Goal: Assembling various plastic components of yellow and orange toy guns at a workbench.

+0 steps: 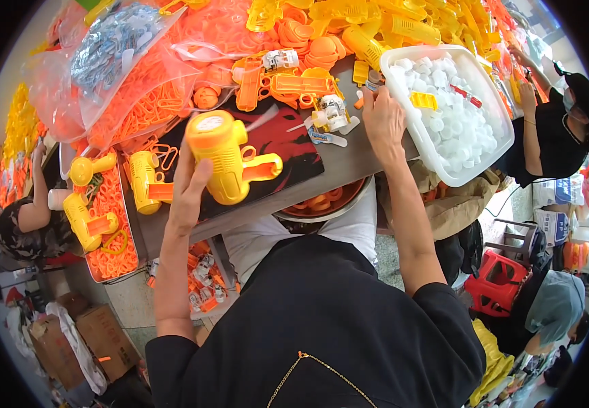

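Note:
My left hand [189, 187] is closed on a yellow, gun-shaped plastic toy housing [219, 153] with an orange handle part, held above the table's near edge. Its round end, with a pale disc, points up and away. My right hand [384, 126] reaches to the tabletop beside the white tub [403, 129]. Its fingers are bent together over small parts, and what they pinch is hidden. To its left lie a white motor unit [332, 113] with yellow trim and several pale flat pieces. Beyond them are orange half-shells [301, 85] and another clear-and-white mechanism [281, 60].
White caps fill the tub, with a yellow piece [423, 100] and a red tool [466, 95] on top. Orange and yellow parts heap up at the back. At left, yellow housings [146, 180] rest by a tray of orange rings [114, 238]. Co-workers sit on both sides.

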Tool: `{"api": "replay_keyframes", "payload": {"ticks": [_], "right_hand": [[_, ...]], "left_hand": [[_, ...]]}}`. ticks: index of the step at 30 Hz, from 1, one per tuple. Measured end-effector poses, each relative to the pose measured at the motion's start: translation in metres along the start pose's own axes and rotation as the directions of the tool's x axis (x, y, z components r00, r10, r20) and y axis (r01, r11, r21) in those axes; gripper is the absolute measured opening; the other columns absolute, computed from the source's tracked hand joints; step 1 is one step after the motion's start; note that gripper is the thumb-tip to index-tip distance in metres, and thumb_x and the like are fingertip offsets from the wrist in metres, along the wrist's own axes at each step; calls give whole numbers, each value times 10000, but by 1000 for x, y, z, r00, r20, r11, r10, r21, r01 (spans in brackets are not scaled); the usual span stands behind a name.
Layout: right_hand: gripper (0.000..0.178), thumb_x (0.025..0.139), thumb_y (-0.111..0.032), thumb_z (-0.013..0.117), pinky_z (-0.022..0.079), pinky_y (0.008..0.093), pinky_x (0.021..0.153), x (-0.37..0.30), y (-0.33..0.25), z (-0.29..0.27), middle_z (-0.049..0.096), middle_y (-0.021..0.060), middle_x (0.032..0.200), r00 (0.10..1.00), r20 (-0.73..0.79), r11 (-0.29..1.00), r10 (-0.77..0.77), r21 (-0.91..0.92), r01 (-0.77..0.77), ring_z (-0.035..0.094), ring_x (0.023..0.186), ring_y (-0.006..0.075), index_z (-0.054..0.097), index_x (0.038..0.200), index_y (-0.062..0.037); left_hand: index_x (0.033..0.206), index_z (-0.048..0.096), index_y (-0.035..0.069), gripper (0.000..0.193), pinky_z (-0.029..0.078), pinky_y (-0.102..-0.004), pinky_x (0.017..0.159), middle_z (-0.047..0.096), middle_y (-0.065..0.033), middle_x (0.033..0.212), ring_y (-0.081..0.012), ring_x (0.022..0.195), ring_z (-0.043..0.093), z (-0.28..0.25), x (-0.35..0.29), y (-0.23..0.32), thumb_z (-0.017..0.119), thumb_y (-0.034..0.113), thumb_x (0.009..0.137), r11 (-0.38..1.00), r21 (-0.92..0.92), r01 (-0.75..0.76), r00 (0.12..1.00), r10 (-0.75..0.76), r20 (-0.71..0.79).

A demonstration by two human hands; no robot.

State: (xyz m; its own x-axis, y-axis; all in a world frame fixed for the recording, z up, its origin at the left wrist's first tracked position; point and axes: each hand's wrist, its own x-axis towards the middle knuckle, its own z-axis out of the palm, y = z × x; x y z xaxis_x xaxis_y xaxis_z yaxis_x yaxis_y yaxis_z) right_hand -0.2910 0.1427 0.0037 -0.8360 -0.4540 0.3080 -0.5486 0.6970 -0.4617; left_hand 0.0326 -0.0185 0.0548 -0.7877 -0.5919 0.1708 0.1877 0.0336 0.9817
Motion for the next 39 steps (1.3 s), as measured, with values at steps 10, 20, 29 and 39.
{"api": "replay_keyframes", "payload": {"ticks": [10,20,29,39], "right_hand": [[317,915,-336,671,536,493,693,21,12,39,709,153,932,987,-138,982,-85,-179,59,695,814,378,671,924,-19],[174,825,-47,786,440,277,544,-102,-115,-32,557,44,716,891,-191,620,-411,658,427,538,596,131,687,969,-37],[250,789,-15,782,492,325,683,-111,-110,-17,600,104,897,876,-214,620,-432,634,461,604,767,229,651,1001,-32],[578,903,-119,717,472,326,991,-108,-121,10,612,159,1288,857,110,434,-504,890,141,586,1183,215,491,1419,10]], "left_hand": [[1389,459,14,711,492,-469,1010,603,-124,1186,-302,1168,570,35,-16,-37,566,566,955,586,-805,95,985,-171,-8],[1484,213,104,521,451,-365,1002,413,-92,1381,-173,1188,499,83,35,-41,387,403,1095,934,-327,-144,938,25,-345],[1489,122,133,870,518,-311,885,444,-75,1288,-153,1090,548,98,27,-30,743,58,885,961,-182,-206,930,135,-343],[1463,277,89,732,473,-327,972,479,-76,1270,-171,1144,529,85,28,-24,713,32,877,939,-242,-244,851,87,-518]]}}
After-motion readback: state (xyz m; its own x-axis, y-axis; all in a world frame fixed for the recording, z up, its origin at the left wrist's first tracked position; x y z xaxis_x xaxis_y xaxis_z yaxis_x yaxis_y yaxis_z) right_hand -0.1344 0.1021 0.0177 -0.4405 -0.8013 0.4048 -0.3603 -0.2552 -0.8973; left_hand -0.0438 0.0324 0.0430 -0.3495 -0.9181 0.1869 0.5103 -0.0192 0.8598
